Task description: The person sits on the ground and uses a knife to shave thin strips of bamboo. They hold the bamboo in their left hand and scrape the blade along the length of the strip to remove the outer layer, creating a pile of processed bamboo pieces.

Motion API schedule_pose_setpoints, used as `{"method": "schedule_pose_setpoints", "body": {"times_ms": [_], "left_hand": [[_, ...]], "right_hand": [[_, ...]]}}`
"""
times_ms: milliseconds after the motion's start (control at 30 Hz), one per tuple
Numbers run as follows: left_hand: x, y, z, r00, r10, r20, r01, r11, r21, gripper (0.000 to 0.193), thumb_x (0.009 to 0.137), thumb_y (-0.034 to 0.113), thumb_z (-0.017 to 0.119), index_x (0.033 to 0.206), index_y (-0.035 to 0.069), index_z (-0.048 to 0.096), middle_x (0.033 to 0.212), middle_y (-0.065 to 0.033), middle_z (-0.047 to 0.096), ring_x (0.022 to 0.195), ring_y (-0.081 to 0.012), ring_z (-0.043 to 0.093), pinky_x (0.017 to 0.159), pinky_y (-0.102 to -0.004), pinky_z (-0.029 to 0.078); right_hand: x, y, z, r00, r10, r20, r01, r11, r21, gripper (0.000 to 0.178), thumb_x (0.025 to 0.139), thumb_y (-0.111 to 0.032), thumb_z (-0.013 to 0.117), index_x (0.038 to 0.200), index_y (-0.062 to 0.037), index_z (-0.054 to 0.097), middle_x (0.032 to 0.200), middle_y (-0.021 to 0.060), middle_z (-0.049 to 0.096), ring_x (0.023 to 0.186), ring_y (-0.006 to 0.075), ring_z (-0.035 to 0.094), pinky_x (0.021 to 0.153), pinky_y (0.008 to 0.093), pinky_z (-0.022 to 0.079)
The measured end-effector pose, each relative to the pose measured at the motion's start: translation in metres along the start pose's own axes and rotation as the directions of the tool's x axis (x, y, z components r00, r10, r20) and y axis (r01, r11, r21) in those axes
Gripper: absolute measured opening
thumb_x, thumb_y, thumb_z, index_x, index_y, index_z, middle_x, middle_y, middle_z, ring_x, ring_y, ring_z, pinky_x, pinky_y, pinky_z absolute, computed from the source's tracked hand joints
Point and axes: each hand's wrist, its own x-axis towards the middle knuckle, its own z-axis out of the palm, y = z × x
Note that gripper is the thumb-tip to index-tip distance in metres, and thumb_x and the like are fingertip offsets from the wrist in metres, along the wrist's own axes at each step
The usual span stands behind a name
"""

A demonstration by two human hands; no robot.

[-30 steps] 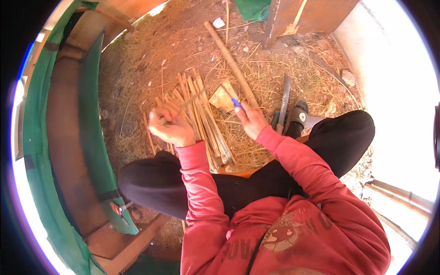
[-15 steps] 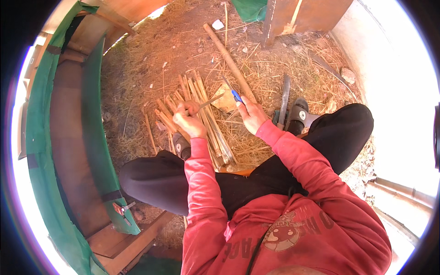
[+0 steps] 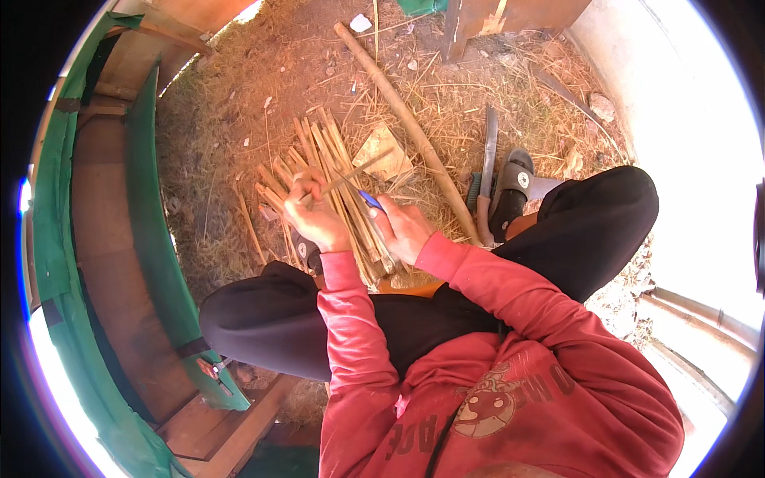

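My left hand (image 3: 317, 219) is closed round a thin wooden strip (image 3: 368, 164), which slants up to the right out of my fingers. My right hand (image 3: 401, 229) grips a blue-handled knife (image 3: 370, 199) close to my left hand. The knife's blade points up and left, near the strip; I cannot tell whether they touch. Below both hands, a bundle of split wooden sticks (image 3: 329, 142) lies on the straw-strewn ground between my feet. Just beyond the strip is a pale flat block (image 3: 392, 165).
A long round pole (image 3: 398, 105) lies slantwise past the bundle. Beside my right sandal (image 3: 518, 177) rests a machete (image 3: 490, 137). A green-edged wooden structure (image 3: 147, 207) stands at left, a white wall (image 3: 677, 119) at right, and a wooden panel (image 3: 518, 17) at the far side.
My right hand has come left and nearer to me, bringing the knife close to the strip. My left hand keeps hold of the strip. The whole view has shifted slightly.
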Motion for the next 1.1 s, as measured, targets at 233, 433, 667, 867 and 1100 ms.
{"method": "schedule_pose_setpoints", "body": {"times_ms": [233, 433, 667, 867, 1100], "left_hand": [[-0.008, 0.001, 0.003, 0.958, 0.281, -0.057, -0.172, 0.722, 0.670, 0.034, 0.083, 0.020, 0.044, 0.052, 0.005, 0.042, 0.063, -0.0076, 0.051, 0.065, -0.0203, 0.050, 0.068, -0.0354, 0.039], [-0.003, 0.008, 0.011, 0.912, 0.409, 0.043, -0.372, 0.776, 0.510, 0.037, 0.085, 0.021, 0.043, 0.053, 0.002, 0.042, 0.059, -0.0070, 0.048, 0.058, -0.0174, 0.045, 0.060, -0.0312, 0.035], [0.000, 0.012, 0.017, 0.920, 0.322, 0.224, -0.388, 0.832, 0.397, 0.043, 0.094, 0.025, 0.040, 0.058, 0.002, 0.045, 0.058, -0.0056, 0.048, 0.056, -0.0153, 0.044, 0.056, -0.0305, 0.034], [0.000, 0.024, 0.027, 0.995, 0.094, 0.046, -0.105, 0.878, 0.466, 0.032, 0.089, 0.021, 0.035, 0.066, 0.003, 0.048, 0.061, -0.0035, 0.048, 0.055, -0.0131, 0.041, 0.055, -0.0284, 0.034], [-0.002, 0.013, 0.013, 0.946, 0.293, 0.135, -0.315, 0.748, 0.585, 0.031, 0.089, 0.021, 0.036, 0.064, 0.003, 0.037, 0.061, -0.0043, 0.039, 0.057, -0.0153, 0.035, 0.055, -0.0325, 0.028]], "right_hand": [[-0.001, -0.005, 0.011, 0.981, -0.179, -0.075, 0.179, 0.984, -0.013, 0.020, 0.099, -0.020, 0.052, 0.110, -0.0037, 0.050, 0.062, 0.0210, 0.057, 0.062, 0.0436, 0.061, 0.053, 0.0527, 0.046], [0.003, -0.003, -0.002, 0.990, -0.008, -0.144, 0.018, 0.998, 0.063, 0.021, 0.101, -0.022, 0.048, 0.107, -0.0019, 0.049, 0.065, 0.0220, 0.058, 0.061, 0.0436, 0.060, 0.056, 0.0510, 0.046], [-0.001, -0.006, -0.004, 0.989, -0.051, -0.137, 0.056, 0.998, 0.034, 0.021, 0.100, -0.020, 0.049, 0.104, 0.0006, 0.050, 0.061, 0.0242, 0.056, 0.058, 0.0440, 0.059, 0.053, 0.0511, 0.045], [-0.006, -0.014, 0.000, 0.993, -0.058, -0.101, 0.055, 0.998, -0.034, 0.021, 0.101, -0.021, 0.050, 0.109, -0.0013, 0.051, 0.061, 0.0247, 0.057, 0.058, 0.0457, 0.059, 0.052, 0.0524, 0.045], [-0.003, 0.002, 0.005, 0.995, 0.071, -0.074, -0.074, 0.996, -0.052, 0.019, 0.098, -0.017, 0.053, 0.107, -0.0009, 0.052, 0.061, 0.0262, 0.057, 0.058, 0.0458, 0.059, 0.050, 0.0532, 0.044]]}}
